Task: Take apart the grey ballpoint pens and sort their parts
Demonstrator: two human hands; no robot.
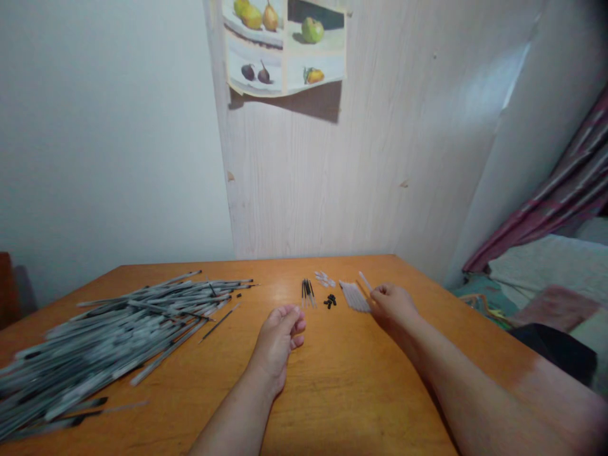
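I stretch my right grip (394, 305) forward over the counter (332, 392), pinching one clear tube (364, 280) beside the row of tubes (354, 297), while my left grip (277, 339) is curled, holding something or nothing, I cannot tell.

A fruit poster (285, 47) hangs on the wall (308, 183).

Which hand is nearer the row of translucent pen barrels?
Right: the right hand is at the right end of the pen barrels; the left hand is well to their left, nearer the person.
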